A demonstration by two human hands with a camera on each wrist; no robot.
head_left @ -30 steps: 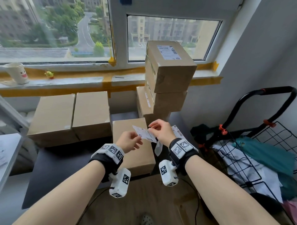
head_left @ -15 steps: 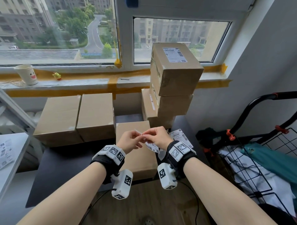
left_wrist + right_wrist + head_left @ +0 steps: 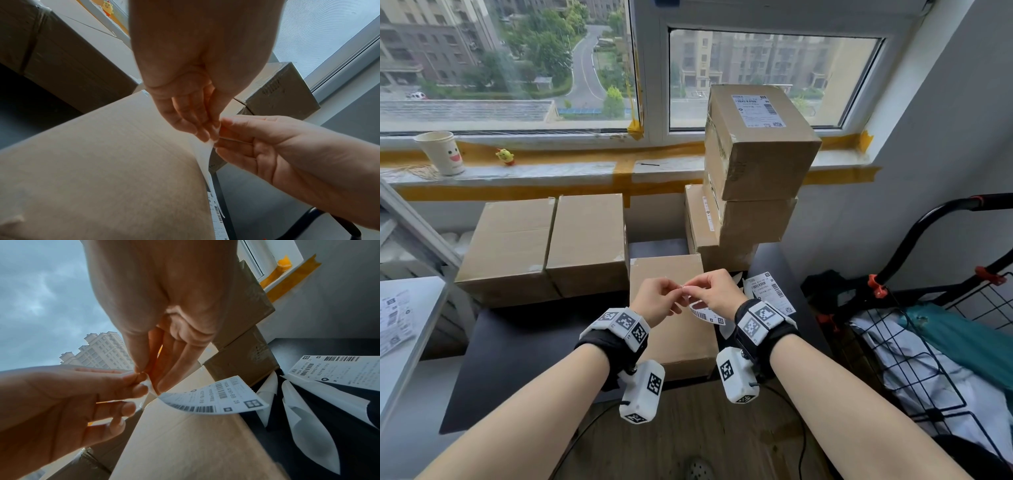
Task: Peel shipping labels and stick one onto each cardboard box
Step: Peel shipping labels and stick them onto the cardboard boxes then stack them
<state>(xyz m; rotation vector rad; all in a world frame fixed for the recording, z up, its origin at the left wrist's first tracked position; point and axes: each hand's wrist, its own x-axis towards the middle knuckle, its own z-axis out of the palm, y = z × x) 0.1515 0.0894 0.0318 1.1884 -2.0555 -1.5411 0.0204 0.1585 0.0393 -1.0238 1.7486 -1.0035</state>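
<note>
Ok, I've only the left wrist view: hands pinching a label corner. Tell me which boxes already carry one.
Observer: The top box of the stack bears a label on its upper face.
Operator: Report spare labels.
Observer: One printed label sheet lies on the black table, right of the near box.
Operator: Check for waste.
Observer: Curled blank white sheets lie on that table, beside the shipping label the left hand and right hand pinch.

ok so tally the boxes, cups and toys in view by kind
cardboard boxes: 6
paper cup: 1
yellow toy: 1
total: 8
</note>
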